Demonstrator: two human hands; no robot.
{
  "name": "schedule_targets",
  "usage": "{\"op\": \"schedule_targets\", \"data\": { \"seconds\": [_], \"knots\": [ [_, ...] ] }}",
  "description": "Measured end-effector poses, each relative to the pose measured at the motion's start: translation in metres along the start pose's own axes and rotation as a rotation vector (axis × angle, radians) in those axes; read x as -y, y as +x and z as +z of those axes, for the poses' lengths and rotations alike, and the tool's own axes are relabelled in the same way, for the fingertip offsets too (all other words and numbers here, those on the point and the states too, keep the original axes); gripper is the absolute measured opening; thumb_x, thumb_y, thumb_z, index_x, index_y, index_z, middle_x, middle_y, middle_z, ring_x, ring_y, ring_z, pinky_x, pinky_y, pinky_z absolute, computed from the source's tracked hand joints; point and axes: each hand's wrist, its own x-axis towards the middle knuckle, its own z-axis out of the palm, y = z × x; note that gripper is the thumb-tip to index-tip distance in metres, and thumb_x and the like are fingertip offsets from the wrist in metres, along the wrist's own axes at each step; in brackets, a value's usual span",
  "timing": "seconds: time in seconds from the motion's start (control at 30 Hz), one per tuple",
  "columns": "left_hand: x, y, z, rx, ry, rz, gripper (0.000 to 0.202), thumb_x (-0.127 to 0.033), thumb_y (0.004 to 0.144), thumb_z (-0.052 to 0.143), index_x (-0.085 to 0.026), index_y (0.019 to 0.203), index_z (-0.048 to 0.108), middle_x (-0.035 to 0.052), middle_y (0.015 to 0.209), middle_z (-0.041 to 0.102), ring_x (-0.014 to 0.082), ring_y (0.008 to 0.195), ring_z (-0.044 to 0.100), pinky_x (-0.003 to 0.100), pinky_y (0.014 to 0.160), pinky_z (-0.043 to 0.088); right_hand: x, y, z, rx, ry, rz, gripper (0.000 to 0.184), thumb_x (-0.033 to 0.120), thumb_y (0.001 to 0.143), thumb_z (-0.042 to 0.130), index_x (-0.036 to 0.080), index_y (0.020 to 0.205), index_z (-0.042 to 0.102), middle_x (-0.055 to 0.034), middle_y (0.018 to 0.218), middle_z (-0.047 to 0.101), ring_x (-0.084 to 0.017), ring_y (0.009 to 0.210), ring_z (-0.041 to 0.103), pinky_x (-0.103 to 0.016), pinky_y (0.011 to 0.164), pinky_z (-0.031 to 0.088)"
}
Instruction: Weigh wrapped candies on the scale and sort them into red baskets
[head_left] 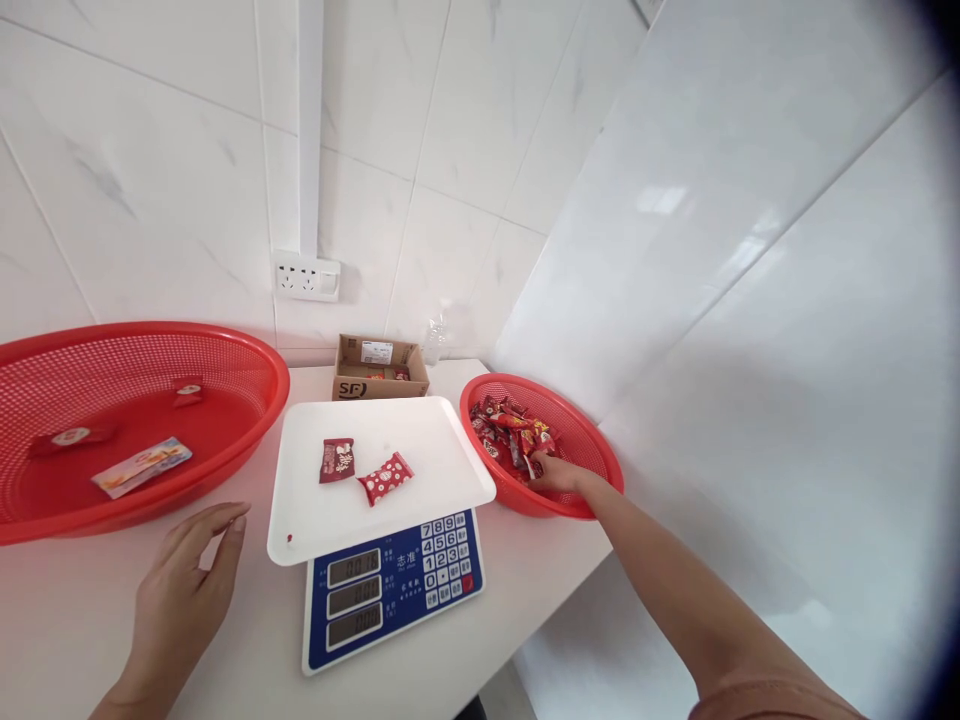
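My right hand (pixel 556 474) reaches into the small red basket (pixel 589 440) on the right. Its fingers are closed on a red snack packet (pixel 535 467) at the edge of a heap of similar packets (pixel 510 428). Over the table, between the large red basket and the scale, is my left hand (pixel 187 580). Its thumb and index fingertips come together, with nothing visible between them. A white weighing tray (pixel 420 425) carries a dark red packet (pixel 337 460) and a red dotted packet (pixel 385 479). Below it, the blue-and-white scale (pixel 394 590) shows lit digits.
Two red packets and a pale printed packet (pixel 142 467) lie in the large red basket (pixel 255 385) on the left. Behind the tray stands an open cardboard box (pixel 360 388) with small packets inside. A clear plastic item (pixel 435 338) is near the tiled wall, below a socket (pixel 307 277).
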Motion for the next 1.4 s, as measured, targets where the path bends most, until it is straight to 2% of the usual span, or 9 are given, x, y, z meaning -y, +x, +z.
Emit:
{"op": "schedule_targets", "data": {
  "seconds": [0.2,0.4,0.53,0.7,0.8,0.9,1.03,1.3,1.4],
  "knots": [
    [0.004,0.0,0.003,0.019,0.011,0.021,0.025,-0.042,0.082,0.045,-0.025,0.091,0.06,0.0035,0.093,0.066,0.0215,0.088,0.061,0.033,0.076,0.048,0.013,-0.005,-0.007,0.149,0.018,-0.046,0.022,0.036,0.072,0.059,0.021,0.058,0.052,-0.0053,0.066,0.061,-0.02,0.065,0.057,-0.033,0.063,0.045],
    [0.004,0.0,0.002,0.033,0.019,0.034,0.029,-0.043,0.083,0.043,-0.022,0.091,0.061,0.0059,0.092,0.066,0.0201,0.086,0.061,0.028,0.065,0.048,0.019,-0.002,0.001,0.159,-0.01,-0.027,0.02,0.023,0.055,0.07,0.022,0.072,0.059,-0.004,0.08,0.064,-0.022,0.075,0.059,-0.034,0.069,0.045],
    [0.004,0.0,0.001,0.029,-0.001,0.037,0.028,-0.043,0.083,0.044,-0.022,0.09,0.062,0.0062,0.092,0.066,0.0201,0.086,0.062,0.027,0.061,0.047,0.021,-0.001,0.004,0.16,0.001,-0.044,0.022,0.014,0.052,0.068,0.022,0.07,0.06,-0.0034,0.073,0.064,-0.021,0.069,0.059,-0.031,0.063,0.045],
    [0.005,0.0,0.001,0.046,-0.01,-0.014,0.024,-0.04,0.083,0.045,-0.024,0.09,0.062,0.0054,0.093,0.067,0.0197,0.086,0.062,0.028,0.063,0.048,0.023,-0.006,-0.015,0.115,0.048,-0.111,0.016,0.008,0.05,0.063,0.021,0.053,0.054,-0.0002,0.053,0.059,-0.018,0.056,0.056,-0.028,0.052,0.041],
    [0.006,0.0,0.002,0.042,-0.006,-0.009,0.027,-0.044,0.082,0.045,-0.024,0.09,0.062,0.0053,0.093,0.067,0.0201,0.085,0.063,0.028,0.062,0.049,0.032,-0.01,-0.035,-0.014,0.09,-0.157,0.013,0.011,0.055,0.062,0.022,0.056,0.054,-0.0006,0.061,0.062,-0.019,0.062,0.057,-0.028,0.056,0.041],
    [0.006,0.0,0.002,0.027,-0.005,-0.005,0.027,-0.044,0.082,0.045,-0.024,0.089,0.062,0.0048,0.092,0.067,0.0194,0.085,0.063,0.027,0.063,0.049,0.053,-0.016,-0.05,-0.155,0.137,-0.192,0.006,0.022,0.067,0.059,0.021,0.073,0.057,-0.0028,0.08,0.066,-0.02,0.073,0.06,-0.029,0.062,0.043],
    [0.006,0.0,0.001,0.018,-0.018,0.012,0.027,-0.044,0.082,0.046,-0.023,0.089,0.062,0.0047,0.092,0.067,0.0187,0.085,0.063,0.026,0.067,0.049,0.1,-0.019,-0.05,-0.252,0.29,-0.311,0.021,0.034,0.074,0.058,0.022,0.091,0.058,-0.0028,0.09,0.066,-0.02,0.081,0.061,-0.031,0.068,0.045],
    [-0.002,0.001,-0.004,0.012,-0.074,0.026,0.024,-0.036,0.085,0.046,-0.02,0.089,0.063,0.0067,0.089,0.067,0.0177,0.085,0.062,0.028,0.074,0.05,0.198,-0.004,0.007,-0.098,0.464,-0.529,0.017,0.034,0.074,0.058,0.019,0.083,0.057,0.0022,0.067,0.06,-0.012,0.055,0.053,-0.025,0.051,0.041],
    [-0.004,0.002,-0.005,0.019,-0.084,-0.013,0.025,-0.036,0.085,0.046,-0.019,0.089,0.063,0.0069,0.088,0.066,0.0179,0.084,0.062,0.028,0.07,0.05,0.212,-0.003,0.02,-0.096,0.409,-0.558,0.017,0.03,0.069,0.064,0.02,0.082,0.06,0.0003,0.076,0.064,-0.015,0.067,0.057,-0.027,0.062,0.045]
  ]
}}
